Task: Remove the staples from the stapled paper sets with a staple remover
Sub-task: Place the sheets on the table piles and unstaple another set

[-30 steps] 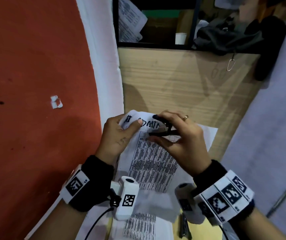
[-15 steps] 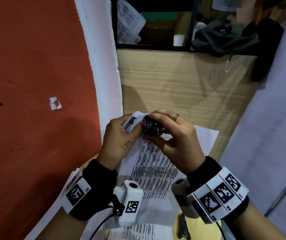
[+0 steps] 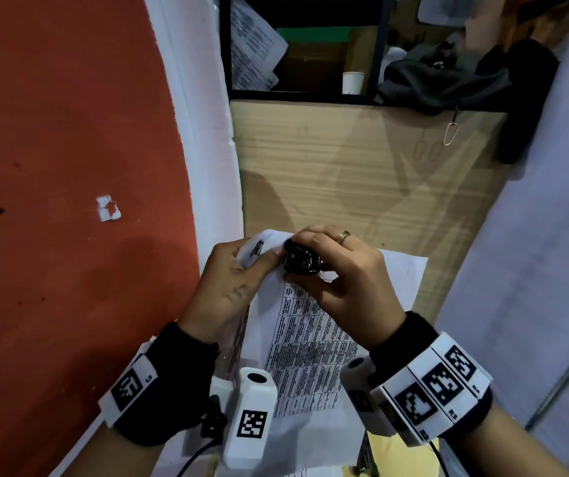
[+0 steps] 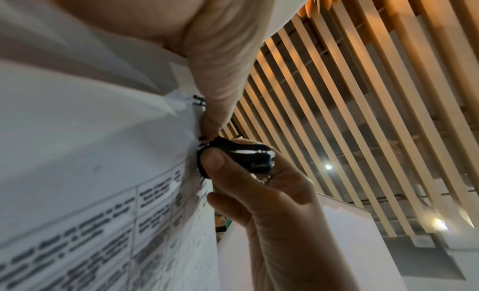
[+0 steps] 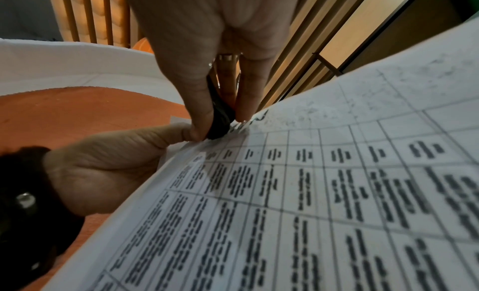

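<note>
Paper (image 3: pixel 310 342) is held up off the counter (image 3: pixel 345 173), in both hands, close to the person. It is a white set of sheets with a printed table of small dark words. Its top left corner bends up, and thick black letters show there.

The left hand (image 3: pixel 228 287) pinches that top corner. Its thumb lies on the front and its other fingers (image 4: pixel 220 80) curl behind the sheet. From the left wrist, a small dark staple (image 4: pixel 199 102) shows near the edge, just beside the thumb.

The right hand (image 3: pixel 341 280) holds the staple remover (image 3: pixel 302 261), a small shiny black tool. Its fingers (image 5: pixel 197 102) are clamped on the tool, thumb on one side and fingers on the other. The tool's tip touches the paper at the top edge, right next to the left thumb. I cannot tell if its teeth are under a staple, because the fingers hide that spot.

I think the step now is biting the staple with the tool. The next move would need a firm squeeze and a gentle pull away from the sheet, while the left hand keeps the corner still. Pulling too hard could tear the thin corner.

Lower down, more printed paper (image 3: pixel 314 471) lies under the wrists. Farther off is the bare wooden counter, then a dark shelf (image 3: pixel 310 94) with a white cup (image 3: pixel 352 82) and a black bag (image 3: pixel 441 80).
</note>
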`<action>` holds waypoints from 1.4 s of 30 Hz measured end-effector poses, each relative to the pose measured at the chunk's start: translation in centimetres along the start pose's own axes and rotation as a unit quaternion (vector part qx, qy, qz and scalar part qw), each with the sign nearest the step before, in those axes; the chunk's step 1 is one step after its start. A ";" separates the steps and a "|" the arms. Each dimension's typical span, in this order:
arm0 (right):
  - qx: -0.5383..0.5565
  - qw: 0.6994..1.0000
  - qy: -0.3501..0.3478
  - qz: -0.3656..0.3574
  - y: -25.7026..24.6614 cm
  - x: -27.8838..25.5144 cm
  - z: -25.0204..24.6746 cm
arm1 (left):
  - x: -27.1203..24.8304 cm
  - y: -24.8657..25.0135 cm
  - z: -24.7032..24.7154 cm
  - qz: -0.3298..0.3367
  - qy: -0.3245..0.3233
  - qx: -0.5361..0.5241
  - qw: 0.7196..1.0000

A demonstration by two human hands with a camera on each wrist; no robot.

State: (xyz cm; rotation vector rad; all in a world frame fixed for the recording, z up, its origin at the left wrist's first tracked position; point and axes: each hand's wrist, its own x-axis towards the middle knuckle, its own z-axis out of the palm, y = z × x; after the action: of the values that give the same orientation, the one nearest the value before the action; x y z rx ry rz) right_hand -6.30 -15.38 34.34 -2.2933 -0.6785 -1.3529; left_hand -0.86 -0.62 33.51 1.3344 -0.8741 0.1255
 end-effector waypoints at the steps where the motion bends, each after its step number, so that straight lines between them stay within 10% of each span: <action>1: 0.000 1.000 -0.001 -0.001 0.0 0.0 0.0 | 0.0 0.0 -0.1 -0.001 0.000 0.003 1.000; 23: 0.154 0.983 0.040 0.090 0.6 -0.7 0.3 | 0.2 -1.5 -0.1 -0.045 0.007 -0.053 0.998; 31: 0.030 0.996 0.064 0.054 0.8 -0.7 0.9 | 0.3 -4.0 0.6 0.003 0.123 0.130 0.984; 42: -0.055 0.991 -0.022 0.120 3.6 -3.2 1.6 | 0.6 -6.0 0.0 -0.063 0.130 0.060 0.988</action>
State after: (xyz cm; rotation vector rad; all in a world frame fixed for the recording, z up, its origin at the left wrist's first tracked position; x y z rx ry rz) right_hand -4.46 -18.09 30.46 -2.4073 -0.3347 -1.2572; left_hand 2.88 -2.50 29.13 1.4437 -0.5665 0.2506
